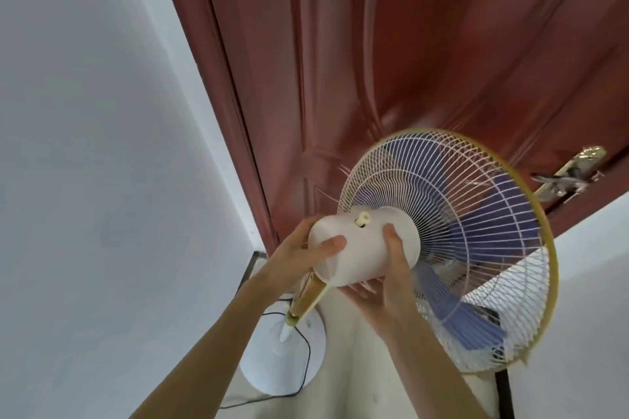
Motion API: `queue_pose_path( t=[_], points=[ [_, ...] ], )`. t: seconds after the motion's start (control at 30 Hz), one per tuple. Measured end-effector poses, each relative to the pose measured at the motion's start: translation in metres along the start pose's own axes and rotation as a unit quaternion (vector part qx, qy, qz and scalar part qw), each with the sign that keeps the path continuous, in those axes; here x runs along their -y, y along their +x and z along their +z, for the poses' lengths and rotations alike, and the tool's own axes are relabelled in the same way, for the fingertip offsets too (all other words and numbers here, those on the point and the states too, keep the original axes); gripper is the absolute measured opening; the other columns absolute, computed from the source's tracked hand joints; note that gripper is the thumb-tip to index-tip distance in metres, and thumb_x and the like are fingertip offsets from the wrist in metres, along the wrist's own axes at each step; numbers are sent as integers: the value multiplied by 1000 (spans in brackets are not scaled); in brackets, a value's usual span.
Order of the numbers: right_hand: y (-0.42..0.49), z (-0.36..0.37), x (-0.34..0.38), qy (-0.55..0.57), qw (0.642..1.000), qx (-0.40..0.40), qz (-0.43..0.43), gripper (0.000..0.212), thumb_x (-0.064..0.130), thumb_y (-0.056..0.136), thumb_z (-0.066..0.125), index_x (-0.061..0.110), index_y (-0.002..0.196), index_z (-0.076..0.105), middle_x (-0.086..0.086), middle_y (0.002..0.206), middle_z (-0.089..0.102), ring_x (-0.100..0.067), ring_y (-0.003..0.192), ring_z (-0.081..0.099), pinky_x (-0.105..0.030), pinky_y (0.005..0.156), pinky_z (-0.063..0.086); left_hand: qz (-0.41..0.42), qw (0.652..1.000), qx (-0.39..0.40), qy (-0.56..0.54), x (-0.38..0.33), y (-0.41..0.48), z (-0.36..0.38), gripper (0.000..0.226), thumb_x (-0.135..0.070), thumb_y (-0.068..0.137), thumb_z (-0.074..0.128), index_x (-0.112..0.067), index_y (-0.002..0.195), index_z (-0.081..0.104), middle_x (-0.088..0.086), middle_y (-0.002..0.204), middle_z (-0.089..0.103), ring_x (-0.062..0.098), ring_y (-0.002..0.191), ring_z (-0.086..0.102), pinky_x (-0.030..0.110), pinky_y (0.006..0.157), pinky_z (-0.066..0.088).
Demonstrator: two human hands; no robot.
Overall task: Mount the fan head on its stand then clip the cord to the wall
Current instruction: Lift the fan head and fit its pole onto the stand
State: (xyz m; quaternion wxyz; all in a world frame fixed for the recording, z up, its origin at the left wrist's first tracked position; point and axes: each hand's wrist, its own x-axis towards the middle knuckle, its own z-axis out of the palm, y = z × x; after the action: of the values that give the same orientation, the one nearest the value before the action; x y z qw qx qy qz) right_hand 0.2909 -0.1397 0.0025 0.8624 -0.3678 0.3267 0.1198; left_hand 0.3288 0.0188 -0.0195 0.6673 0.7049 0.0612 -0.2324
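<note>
The fan head (pixel 442 241) has a white wire cage with a yellow rim, blue blades and a cream motor housing (pixel 360 245). My left hand (pixel 299 258) grips the rear end of the housing. My right hand (pixel 384 282) cups the housing from below, thumb on its side. Under the housing the yellow and cream stand pole (pixel 306 303) slants down to a round white base (pixel 282 360) on the floor. Whether the head sits on the pole is hidden by my hands. A black cord (pixel 306 364) loops over the base and trails onto the floor.
A dark red panelled door (pixel 391 61) fills the background, with a brass lever handle (pixel 565 177) at the right. A white wall (pixel 85 146) stands at the left, close to the base. A dark vertical strip (pixel 503 391) runs beneath the fan cage.
</note>
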Motion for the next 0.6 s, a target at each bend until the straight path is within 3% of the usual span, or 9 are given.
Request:
queue_pose_path(
  t=[0.07,0.13,0.23,0.33,0.4,0.47,0.53,0.6],
  points=[
    [10,-8,1,-19,1000,-4,6,40,53,89,68,17,107,67,-11,92,77,-30,87,71,-64,101,53,-25,998,-3,-58,20,2,-14,39,-55,87,60,-34,119,63,-3,112,72,17,103,69,39,90,57],
    [20,-17,2,-40,999,-12,8,47,57,86,69,20,114,67,-12,102,77,-33,98,70,-61,93,58,-53,994,-58,-80,55,9,-30,45,-49,82,62,-24,119,63,3,114,72,14,93,71,27,79,57],
    [34,-29,-1,-71,997,-36,-5,55,65,80,69,26,119,69,-15,118,75,-37,108,70,-56,84,61,-104,993,-42,28,120,27,-44,93,-41,57,85,-8,135,48,9,131,56,1,95,62,19,79,52],
    [54,-39,2,-90,995,-39,-15,79,75,63,77,30,127,69,-17,129,73,-40,118,68,-64,94,55,-147,962,-6,231,165,56,-38,109,-30,65,88,-22,152,23,9,150,36,21,126,46,37,102,42],
    [65,-46,10,-101,994,-41,-16,94,80,52,80,34,133,66,-14,134,70,-45,122,65,-64,94,54,-132,953,1,271,178,74,-29,115,-29,68,87,-26,155,11,8,156,26,30,139,32,47,109,35],
    [75,-57,17,-115,993,-17,-20,88,81,57,75,38,133,66,-13,136,69,-46,125,63,-68,100,49,-108,949,3,296,186,95,-22,122,-40,62,87,-30,154,8,4,157,27,32,141,31,52,110,37],
    [78,-71,24,-121,992,28,-37,77,83,70,64,39,133,66,-12,138,69,-46,127,62,-74,105,42,-77,941,11,329,199,119,-16,124,-56,51,80,-38,150,9,0,151,40,30,136,40,55,105,44],
    [75,-84,27,-114,990,64,-53,70,83,83,49,39,134,66,-11,138,69,-43,128,63,-74,108,41,-53,934,39,351,214,138,-9,117,-57,49,78,-39,145,15,-4,140,51,27,127,50,52,97,51]
  ],
)
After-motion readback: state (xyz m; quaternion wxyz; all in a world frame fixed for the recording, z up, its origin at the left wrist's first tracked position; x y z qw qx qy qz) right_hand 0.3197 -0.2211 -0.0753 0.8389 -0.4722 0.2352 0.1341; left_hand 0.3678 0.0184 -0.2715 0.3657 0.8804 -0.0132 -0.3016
